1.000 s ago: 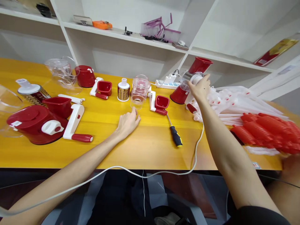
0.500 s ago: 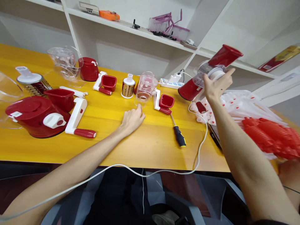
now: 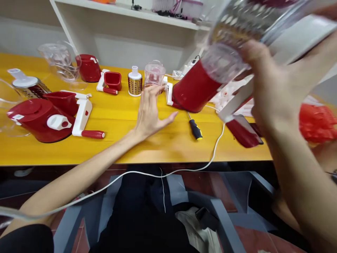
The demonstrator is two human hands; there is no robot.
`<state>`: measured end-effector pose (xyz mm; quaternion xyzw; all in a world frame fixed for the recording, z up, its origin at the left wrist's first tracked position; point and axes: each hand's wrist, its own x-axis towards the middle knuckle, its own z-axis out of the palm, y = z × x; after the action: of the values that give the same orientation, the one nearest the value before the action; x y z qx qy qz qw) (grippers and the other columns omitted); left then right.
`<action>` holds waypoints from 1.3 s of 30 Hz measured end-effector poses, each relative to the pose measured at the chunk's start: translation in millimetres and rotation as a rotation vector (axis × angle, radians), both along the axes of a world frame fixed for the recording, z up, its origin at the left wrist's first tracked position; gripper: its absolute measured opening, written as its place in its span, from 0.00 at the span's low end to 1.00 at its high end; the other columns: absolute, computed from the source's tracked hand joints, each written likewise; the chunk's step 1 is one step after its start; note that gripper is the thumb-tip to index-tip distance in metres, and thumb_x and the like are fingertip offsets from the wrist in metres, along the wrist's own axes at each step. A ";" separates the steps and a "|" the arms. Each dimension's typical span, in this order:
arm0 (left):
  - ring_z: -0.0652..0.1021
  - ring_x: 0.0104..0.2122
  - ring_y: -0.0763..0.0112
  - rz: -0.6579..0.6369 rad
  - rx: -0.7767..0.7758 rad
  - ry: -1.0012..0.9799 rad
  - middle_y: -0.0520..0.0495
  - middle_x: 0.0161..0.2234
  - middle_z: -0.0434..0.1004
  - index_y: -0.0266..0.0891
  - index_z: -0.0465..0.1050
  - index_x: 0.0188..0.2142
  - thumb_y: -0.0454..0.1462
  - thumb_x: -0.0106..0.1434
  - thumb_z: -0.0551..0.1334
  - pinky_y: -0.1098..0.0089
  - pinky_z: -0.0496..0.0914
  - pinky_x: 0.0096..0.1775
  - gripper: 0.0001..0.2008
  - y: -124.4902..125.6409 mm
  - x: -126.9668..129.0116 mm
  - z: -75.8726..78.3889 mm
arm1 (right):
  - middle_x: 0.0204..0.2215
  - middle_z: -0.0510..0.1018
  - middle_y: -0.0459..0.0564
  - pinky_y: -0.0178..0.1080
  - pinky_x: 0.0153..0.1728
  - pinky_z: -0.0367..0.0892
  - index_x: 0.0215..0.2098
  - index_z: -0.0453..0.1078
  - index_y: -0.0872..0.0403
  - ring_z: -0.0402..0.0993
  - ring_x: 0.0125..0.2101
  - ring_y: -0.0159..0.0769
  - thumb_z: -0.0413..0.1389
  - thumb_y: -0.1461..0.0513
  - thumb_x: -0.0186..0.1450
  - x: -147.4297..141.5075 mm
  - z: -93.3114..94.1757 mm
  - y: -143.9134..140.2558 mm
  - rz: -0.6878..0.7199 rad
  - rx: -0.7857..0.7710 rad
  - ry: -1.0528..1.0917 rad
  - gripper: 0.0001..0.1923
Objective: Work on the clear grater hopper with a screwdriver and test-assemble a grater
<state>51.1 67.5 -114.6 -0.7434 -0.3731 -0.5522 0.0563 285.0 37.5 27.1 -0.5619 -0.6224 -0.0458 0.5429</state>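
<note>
Held up close to the camera at the right is a rotary drum grater (image 3: 197, 86), tilted, with a red base, a clear housing and a metal drum inside. My right hand (image 3: 279, 80) is closed around it, partly blurred. A white crank with a red handle (image 3: 242, 131) hangs below that hand. My left hand (image 3: 150, 112) is over the table with thumb spread and fingers stretched forward, holding nothing. Its fingertips overlap the lower edge of a clear plastic housing (image 3: 154, 72); contact is unclear. Left of it stands a metal grating drum (image 3: 135, 84).
A screwdriver (image 3: 195, 129) lies on the yellow table (image 3: 118, 117). Another red grater base (image 3: 39, 119) and a white crank (image 3: 83, 117) sit at left, with a red cup (image 3: 113, 80) farther back. A white cable (image 3: 216, 151) crosses the front. Red netted packing (image 3: 317, 123) is at right.
My right hand has brought the grater from the back right toward the camera, and it now looms large. My left hand has spread its thumb and straightened its fingers. The view has tilted downward.
</note>
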 end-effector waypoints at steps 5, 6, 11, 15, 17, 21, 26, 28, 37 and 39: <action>0.65 0.66 0.47 -0.084 -0.060 0.016 0.32 0.66 0.60 0.41 0.48 0.66 0.62 0.53 0.69 0.50 0.61 0.66 0.53 -48.0 17.1 14.6 | 0.56 0.63 0.48 0.26 0.59 0.69 0.55 0.59 0.60 0.63 0.47 0.07 0.59 0.37 0.49 -57.3 -31.4 -60.1 0.053 -0.081 0.073 0.48; 0.65 0.66 0.46 -0.080 -0.124 0.009 0.32 0.66 0.60 0.41 0.47 0.67 0.62 0.52 0.71 0.49 0.63 0.65 0.54 -54.9 18.2 13.9 | 0.55 0.63 0.48 0.28 0.62 0.69 0.55 0.59 0.60 0.63 0.48 0.08 0.59 0.37 0.49 -63.3 -39.9 -63.4 0.054 -0.081 0.089 0.48; 0.78 0.52 0.47 0.016 -0.481 -0.040 0.36 0.53 0.76 0.39 0.59 0.59 0.52 0.51 0.74 0.52 0.74 0.51 0.43 -63.9 1.6 6.3 | 0.57 0.62 0.51 0.42 0.68 0.67 0.59 0.55 0.59 0.59 0.49 0.11 0.64 0.44 0.46 -90.5 -72.6 -66.1 0.161 -0.255 0.271 0.50; 0.80 0.47 0.52 -0.081 -0.486 -0.042 0.40 0.49 0.78 0.39 0.64 0.54 0.50 0.50 0.75 0.55 0.75 0.49 0.37 -56.1 -25.1 1.5 | 0.57 0.61 0.53 0.48 0.70 0.66 0.58 0.55 0.60 0.58 0.52 0.15 0.64 0.47 0.49 -109.7 -81.1 -66.6 0.244 -0.298 0.297 0.45; 0.80 0.46 0.54 -0.146 -0.509 -0.099 0.40 0.48 0.79 0.39 0.66 0.52 0.49 0.49 0.75 0.55 0.74 0.50 0.36 -53.2 -34.2 -2.4 | 0.58 0.60 0.54 0.46 0.70 0.66 0.58 0.55 0.60 0.58 0.53 0.16 0.63 0.45 0.49 -114.5 -85.3 -68.7 0.303 -0.300 0.299 0.46; 0.78 0.53 0.54 -0.290 -0.541 -0.232 0.40 0.53 0.77 0.39 0.67 0.52 0.47 0.49 0.75 0.56 0.72 0.56 0.35 -49.1 -40.6 -12.7 | 0.61 0.57 0.55 0.26 0.59 0.74 0.63 0.52 0.56 0.60 0.55 0.13 0.55 0.38 0.54 -112.2 -101.8 -74.7 0.463 -0.299 0.301 0.48; 0.77 0.56 0.54 -0.383 -0.593 -0.282 0.38 0.57 0.75 0.39 0.65 0.56 0.50 0.50 0.74 0.56 0.71 0.59 0.38 -44.6 -41.9 -22.4 | 0.54 0.64 0.56 0.11 0.40 0.66 0.64 0.51 0.62 0.61 0.44 0.04 0.44 0.40 0.63 -101.9 -133.5 -78.8 0.581 -0.372 0.352 0.42; 0.77 0.57 0.54 -0.405 -0.613 -0.299 0.37 0.58 0.75 0.39 0.65 0.57 0.50 0.50 0.75 0.55 0.70 0.60 0.39 -44.4 -42.7 -23.5 | 0.50 0.67 0.54 0.11 0.42 0.66 0.62 0.54 0.64 0.61 0.43 0.03 0.45 0.42 0.64 -99.9 -145.1 -77.9 0.622 -0.398 0.370 0.41; 0.73 0.61 0.51 -0.438 -0.698 -0.326 0.36 0.61 0.73 0.39 0.67 0.57 0.50 0.49 0.74 0.52 0.66 0.64 0.39 -50.6 -42.7 -17.9 | 0.31 0.67 0.48 0.14 0.45 0.66 0.49 0.63 0.69 0.61 0.38 0.02 0.39 0.40 0.65 -93.3 -169.8 -59.8 0.810 -0.670 0.436 0.39; 0.74 0.61 0.52 -0.444 -0.718 -0.329 0.36 0.61 0.73 0.40 0.67 0.57 0.49 0.49 0.74 0.52 0.66 0.64 0.39 -51.4 -44.3 -16.4 | 0.31 0.67 0.48 0.14 0.45 0.67 0.49 0.64 0.68 0.61 0.38 0.02 0.41 0.40 0.64 -92.0 -171.2 -58.5 0.831 -0.723 0.425 0.38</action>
<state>6.8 16.1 -131.0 -0.6801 -0.3764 -0.4973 -0.3852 193.0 -21.0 -144.2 -0.4172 -0.6441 0.4993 0.4022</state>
